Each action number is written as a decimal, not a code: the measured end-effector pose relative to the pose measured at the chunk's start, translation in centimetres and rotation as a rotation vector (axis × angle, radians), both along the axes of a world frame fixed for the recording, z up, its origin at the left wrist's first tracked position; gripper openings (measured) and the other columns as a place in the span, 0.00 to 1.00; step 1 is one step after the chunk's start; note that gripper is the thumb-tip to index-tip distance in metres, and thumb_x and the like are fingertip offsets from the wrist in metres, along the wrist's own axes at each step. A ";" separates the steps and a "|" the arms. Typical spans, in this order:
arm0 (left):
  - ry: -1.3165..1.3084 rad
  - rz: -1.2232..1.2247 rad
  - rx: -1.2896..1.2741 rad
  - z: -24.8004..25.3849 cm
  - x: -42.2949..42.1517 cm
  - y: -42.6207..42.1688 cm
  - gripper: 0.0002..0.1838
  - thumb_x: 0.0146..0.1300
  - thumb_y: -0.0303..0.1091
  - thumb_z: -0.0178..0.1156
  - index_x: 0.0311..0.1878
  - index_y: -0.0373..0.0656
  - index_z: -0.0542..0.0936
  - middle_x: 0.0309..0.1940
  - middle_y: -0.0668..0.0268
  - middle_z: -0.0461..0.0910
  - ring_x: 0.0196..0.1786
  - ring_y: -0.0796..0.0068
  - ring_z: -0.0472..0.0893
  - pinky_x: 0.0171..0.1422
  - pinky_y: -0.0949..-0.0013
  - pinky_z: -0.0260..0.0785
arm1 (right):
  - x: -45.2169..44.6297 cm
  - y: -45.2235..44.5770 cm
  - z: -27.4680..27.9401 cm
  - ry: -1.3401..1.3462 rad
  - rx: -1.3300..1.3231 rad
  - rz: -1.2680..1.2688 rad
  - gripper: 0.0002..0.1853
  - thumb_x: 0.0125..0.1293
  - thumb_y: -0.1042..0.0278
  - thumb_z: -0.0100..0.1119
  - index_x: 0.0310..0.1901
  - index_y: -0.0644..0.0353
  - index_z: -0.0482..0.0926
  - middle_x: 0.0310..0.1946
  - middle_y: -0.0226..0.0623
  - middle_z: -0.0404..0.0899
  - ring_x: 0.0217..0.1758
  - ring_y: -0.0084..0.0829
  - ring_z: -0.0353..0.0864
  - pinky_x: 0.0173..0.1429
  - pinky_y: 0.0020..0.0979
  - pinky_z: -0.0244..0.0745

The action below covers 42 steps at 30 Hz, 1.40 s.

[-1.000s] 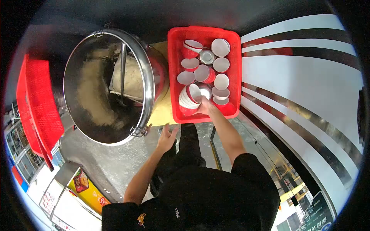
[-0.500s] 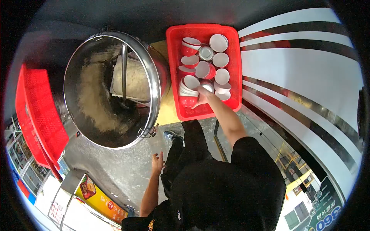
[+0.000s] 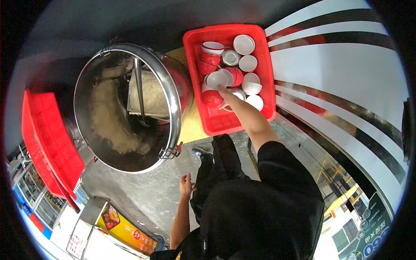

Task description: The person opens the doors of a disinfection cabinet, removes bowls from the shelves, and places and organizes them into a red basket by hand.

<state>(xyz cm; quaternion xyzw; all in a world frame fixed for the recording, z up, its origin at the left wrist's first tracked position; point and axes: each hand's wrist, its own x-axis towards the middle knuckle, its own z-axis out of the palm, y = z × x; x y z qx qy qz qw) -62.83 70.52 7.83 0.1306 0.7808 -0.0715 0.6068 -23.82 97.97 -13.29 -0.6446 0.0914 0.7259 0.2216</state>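
Observation:
My right hand [image 3: 225, 96] reaches into a red plastic basket [image 3: 236, 125] and is closed against a small stack of bowls near the basket's left side. The top bowl [image 3: 216, 80] of that stack shows its white inside, and a red bowl [image 3: 212, 99] shows its outside below. Part of my grip is hidden by the bowls. Several more red-and-white bowls lie around it, some upright, some tipped, such as a white-lined bowl [image 3: 244, 44] at the far end. My left hand [image 3: 186, 186] hangs low over the floor, fingers loosely apart, holding nothing.
Left of the basket stands a large round steel drum [image 3: 173, 108] with a bar across its mouth and pale, grain-like contents. Tilted red baskets [image 3: 54, 143] are at the far left. A striped wall panel [image 3: 333, 69] closes off the right side.
My right hand has shifted the gripped bowls slightly up the basket, and they have tilted. Neighbouring bowls have moved a little. My left hand still hangs, and the whole view has shifted slightly.

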 end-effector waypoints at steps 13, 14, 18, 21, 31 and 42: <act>0.095 -0.083 0.091 1.9 0.5 -0.1 0.38 0.64 0.64 0.54 0.62 0.38 0.68 0.51 0.52 0.76 0.42 0.63 0.83 0.32 0.65 0.78 | -3.7 -0.7 2.5 -0.743 0.371 0.431 0.69 0.44 0.26 0.68 0.73 0.61 0.36 0.72 0.64 0.43 0.73 0.60 0.54 0.65 0.55 0.68; 0.098 -0.094 0.100 1.8 0.4 -0.4 0.37 0.65 0.62 0.55 0.61 0.38 0.68 0.50 0.52 0.78 0.42 0.63 0.83 0.32 0.65 0.78 | -3.7 -0.7 2.9 -0.697 0.298 0.448 0.67 0.45 0.24 0.65 0.73 0.59 0.37 0.71 0.67 0.45 0.71 0.63 0.57 0.70 0.52 0.62; 0.112 -0.132 0.120 1.2 -0.1 -2.1 0.35 0.65 0.60 0.56 0.61 0.38 0.69 0.49 0.52 0.78 0.41 0.64 0.83 0.32 0.65 0.78 | -3.8 -0.6 4.5 -0.721 0.294 0.667 0.62 0.49 0.22 0.59 0.72 0.57 0.39 0.68 0.65 0.53 0.67 0.63 0.64 0.68 0.52 0.62; 0.096 -0.082 0.114 1.0 -0.5 -2.5 0.34 0.65 0.58 0.58 0.60 0.37 0.69 0.49 0.53 0.78 0.40 0.64 0.83 0.32 0.65 0.78 | -3.7 -1.2 5.1 -0.791 0.325 0.823 0.57 0.53 0.23 0.56 0.70 0.61 0.46 0.66 0.66 0.57 0.65 0.62 0.67 0.64 0.51 0.68; 0.059 0.044 0.072 1.7 -1.6 -2.8 0.34 0.66 0.59 0.56 0.63 0.41 0.66 0.53 0.55 0.74 0.45 0.60 0.83 0.36 0.64 0.76 | 0.6 -10.8 2.0 -1.437 0.651 0.796 0.37 0.61 0.47 0.57 0.64 0.66 0.63 0.65 0.55 0.63 0.70 0.51 0.60 0.70 0.55 0.55; -0.019 -0.008 0.156 1.4 -4.8 -2.7 0.35 0.66 0.60 0.56 0.63 0.41 0.66 0.55 0.55 0.74 0.48 0.60 0.81 0.41 0.61 0.77 | 0.0 -12.2 4.3 -1.093 0.646 0.952 0.45 0.61 0.41 0.56 0.72 0.61 0.53 0.72 0.63 0.48 0.74 0.64 0.49 0.73 0.59 0.53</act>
